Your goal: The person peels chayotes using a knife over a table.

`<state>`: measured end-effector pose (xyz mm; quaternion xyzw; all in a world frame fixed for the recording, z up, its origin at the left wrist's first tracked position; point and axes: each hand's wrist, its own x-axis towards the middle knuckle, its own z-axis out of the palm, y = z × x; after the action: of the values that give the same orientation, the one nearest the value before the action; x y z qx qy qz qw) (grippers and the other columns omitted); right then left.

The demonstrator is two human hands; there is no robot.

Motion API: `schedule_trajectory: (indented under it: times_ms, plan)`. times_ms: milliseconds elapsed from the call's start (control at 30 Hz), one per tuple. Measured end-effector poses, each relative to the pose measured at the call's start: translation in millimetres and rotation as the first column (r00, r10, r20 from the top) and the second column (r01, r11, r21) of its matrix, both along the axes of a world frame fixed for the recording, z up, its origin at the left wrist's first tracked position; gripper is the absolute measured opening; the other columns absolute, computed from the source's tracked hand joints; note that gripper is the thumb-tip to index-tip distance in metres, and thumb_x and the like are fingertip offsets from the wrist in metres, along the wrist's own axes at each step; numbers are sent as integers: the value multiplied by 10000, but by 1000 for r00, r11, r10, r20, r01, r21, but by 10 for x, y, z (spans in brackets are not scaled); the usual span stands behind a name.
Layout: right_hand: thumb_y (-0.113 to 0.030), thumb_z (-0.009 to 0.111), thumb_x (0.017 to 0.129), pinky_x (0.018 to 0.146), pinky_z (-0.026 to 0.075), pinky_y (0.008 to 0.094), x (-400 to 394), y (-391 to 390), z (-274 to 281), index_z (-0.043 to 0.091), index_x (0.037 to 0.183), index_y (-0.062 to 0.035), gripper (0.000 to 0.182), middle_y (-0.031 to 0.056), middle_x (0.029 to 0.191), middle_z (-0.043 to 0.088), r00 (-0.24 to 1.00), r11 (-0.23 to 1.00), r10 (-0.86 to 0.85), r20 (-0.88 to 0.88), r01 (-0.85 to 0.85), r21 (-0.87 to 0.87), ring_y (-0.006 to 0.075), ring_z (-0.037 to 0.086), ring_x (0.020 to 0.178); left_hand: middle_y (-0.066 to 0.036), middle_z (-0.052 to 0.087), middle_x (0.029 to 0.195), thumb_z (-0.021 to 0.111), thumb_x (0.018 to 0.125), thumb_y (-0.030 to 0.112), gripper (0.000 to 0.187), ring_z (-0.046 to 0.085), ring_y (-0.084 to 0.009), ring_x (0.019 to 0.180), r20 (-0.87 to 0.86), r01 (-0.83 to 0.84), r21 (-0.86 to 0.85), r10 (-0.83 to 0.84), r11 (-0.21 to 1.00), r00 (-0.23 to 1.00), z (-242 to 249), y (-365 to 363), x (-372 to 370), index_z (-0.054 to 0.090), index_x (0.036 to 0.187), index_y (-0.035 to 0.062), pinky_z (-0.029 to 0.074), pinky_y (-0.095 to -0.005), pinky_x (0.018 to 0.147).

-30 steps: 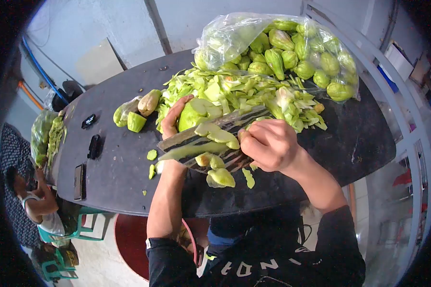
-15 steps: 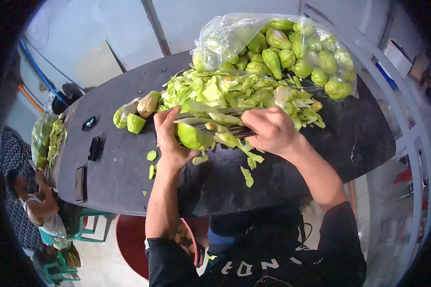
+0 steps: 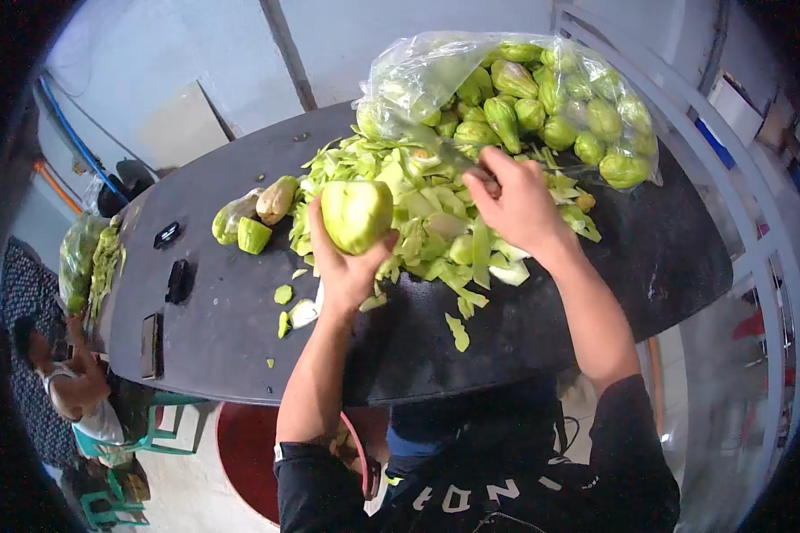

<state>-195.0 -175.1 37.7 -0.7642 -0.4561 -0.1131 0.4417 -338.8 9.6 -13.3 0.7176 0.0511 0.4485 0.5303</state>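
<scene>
A chayote (image 3: pixel 357 216), partly peeled with a flat cut top, is gripped upright in my left hand (image 3: pixel 345 277). My right hand (image 3: pixel 522 206) is closed around a knife (image 3: pixel 449 153) to the right of it, apart from the chayote. The knife's blade points up and left and is smeared by motion. Under and behind both hands spreads a heap of green peelings (image 3: pixel 431 200). A few loose scraps (image 3: pixel 457 333) lie nearer the table's front edge.
A clear plastic bag (image 3: pixel 427 75) full of chayotes stands at the back right of the dark table (image 3: pixel 231 346). Several chayotes (image 3: pixel 254 234) lie left of the peelings. Dark small objects (image 3: pixel 178 281) line the left side. A red tub (image 3: pixel 249 453) stands below; another person (image 3: pixel 84 391) sits far left.
The knife has come away from the chayote and swung up and right with my right hand. My left hand has tilted the chayote upright. Fresh pieces have dropped onto the heap and table.
</scene>
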Motion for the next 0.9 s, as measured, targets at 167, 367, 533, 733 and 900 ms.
schedule_trajectory:
  times_ms: [167, 367, 533, 733, 900]
  plan:
    - [-106, 644, 875, 482, 407, 384, 15, 45, -8, 500, 811, 0, 190, 129, 561, 553, 991, 999, -36, 132, 33, 24, 293, 559, 486, -122, 546, 1288, 495, 942, 520, 627, 523, -283, 1191, 334, 426, -786, -273, 448, 902, 351, 125, 69, 475, 1335, 32, 397, -466, 1045]
    - [-112, 666, 846, 506, 444, 408, -136, 72, -115, 511, 839, -37, 173, 135, 640, 599, 977, 995, -47, 206, 64, -79, 319, 608, 563, -183, 550, 1231, 539, 889, 506, 602, 544, -394, 1114, 367, 461, -864, -373, 203, 852, 112, 557, -79, 498, 1292, 60, 442, -573, 937]
    - [-76, 619, 741, 506, 522, 370, -421, 161, -271, 492, 779, -83, 133, 64, 629, 565, 755, 1000, 0, 655, 2, -2, 243, 639, 575, -147, 614, 1099, 606, 848, 480, 548, 594, -322, 1009, 384, 406, -871, -133, 277, 914, 266, 289, -157, 540, 1214, 78, 479, -552, 883]
    - [-92, 604, 743, 507, 500, 274, -733, 320, -283, 548, 864, -38, 144, 14, 643, 481, 570, 991, 53, 820, -134, 29, 151, 564, 575, -155, 611, 1047, 608, 826, 543, 575, 607, -318, 934, 517, 551, -818, -209, 166, 830, 167, 146, -158, 533, 1156, 77, 513, -503, 891]
    - [-20, 639, 683, 472, 474, 273, -787, 425, -313, 571, 840, 3, 173, 35, 645, 475, 575, 981, 38, 818, -176, 78, 173, 546, 553, -185, 580, 1156, 537, 860, 580, 591, 584, -352, 1043, 655, 688, -713, -224, 134, 722, 52, 105, -96, 496, 1239, 127, 487, -497, 958]
